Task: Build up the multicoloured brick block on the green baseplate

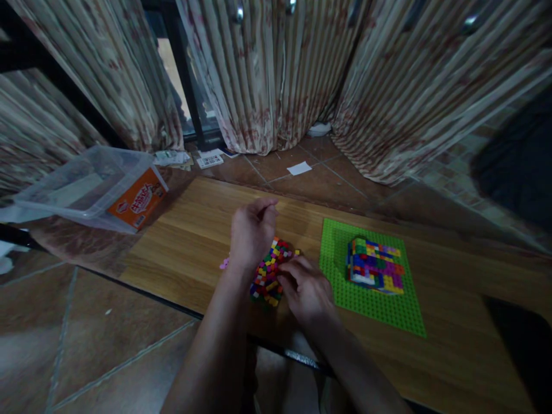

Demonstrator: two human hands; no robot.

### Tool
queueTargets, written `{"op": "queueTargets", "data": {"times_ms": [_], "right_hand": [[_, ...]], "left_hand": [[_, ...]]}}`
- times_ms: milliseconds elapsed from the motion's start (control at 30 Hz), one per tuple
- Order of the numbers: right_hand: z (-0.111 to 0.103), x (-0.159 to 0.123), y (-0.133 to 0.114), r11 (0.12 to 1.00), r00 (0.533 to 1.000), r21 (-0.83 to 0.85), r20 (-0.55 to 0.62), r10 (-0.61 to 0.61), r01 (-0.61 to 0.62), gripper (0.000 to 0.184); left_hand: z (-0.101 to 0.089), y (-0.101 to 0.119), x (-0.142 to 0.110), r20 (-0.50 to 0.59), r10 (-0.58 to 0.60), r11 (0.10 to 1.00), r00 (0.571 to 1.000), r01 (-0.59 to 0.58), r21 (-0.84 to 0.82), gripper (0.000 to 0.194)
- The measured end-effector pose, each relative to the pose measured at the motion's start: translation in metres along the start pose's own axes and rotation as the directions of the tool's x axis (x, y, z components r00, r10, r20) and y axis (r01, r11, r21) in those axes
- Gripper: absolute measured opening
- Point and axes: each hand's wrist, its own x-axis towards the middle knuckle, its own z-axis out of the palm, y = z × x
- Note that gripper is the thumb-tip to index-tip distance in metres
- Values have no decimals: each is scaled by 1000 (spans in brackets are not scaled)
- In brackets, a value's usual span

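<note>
A pile of small multicoloured bricks (271, 271) lies on the wooden board (194, 230) between my two hands. My left hand (251, 233) hovers over the pile's left side, fingers curled in a loose pinch; what it holds is hidden. Curled fingertips of my right hand (307, 290) press on the pile's right edge. To the right lies a green baseplate (371, 305) bearing a multicoloured block of stacked bricks (375, 266). A stray pink brick (223, 263) shows by my left wrist.
A clear plastic tub (92, 187) with an orange label lies tilted at the board's far left. Striped curtains (276, 69) hang behind. Papers (210, 161) and a white slip (299, 168) lie on the tiled floor. A dark shape (517, 161) sits at the right.
</note>
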Motion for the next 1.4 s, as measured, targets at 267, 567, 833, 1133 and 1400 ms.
{"op": "queueTargets", "data": {"times_ms": [267, 567, 833, 1133, 1400], "right_hand": [[4, 3, -8, 998, 999, -44, -14, 50, -50, 12], [-75, 3, -3, 964, 950, 200, -222, 219, -175, 11], [-115, -3, 46, 959, 882, 95, -376, 284, -268, 18], [-105, -1, 50, 945, 941, -246, -312, 131, -214, 20], [-100, 0, 50, 923, 936, -306, -328, 130, -235, 19]], "left_hand": [[3, -3, 0, 37, 16, 999, 999, -17, 30, 28], [19, 3, -9, 217, 24, 999, 976, -16, -38, 25], [53, 24, -38, 482, 42, 995, 875, -82, 62, 30], [72, 40, -58, 612, -11, 966, 790, -149, 210, 32], [80, 35, -65, 657, 77, 950, 750, -255, 179, 31]]}}
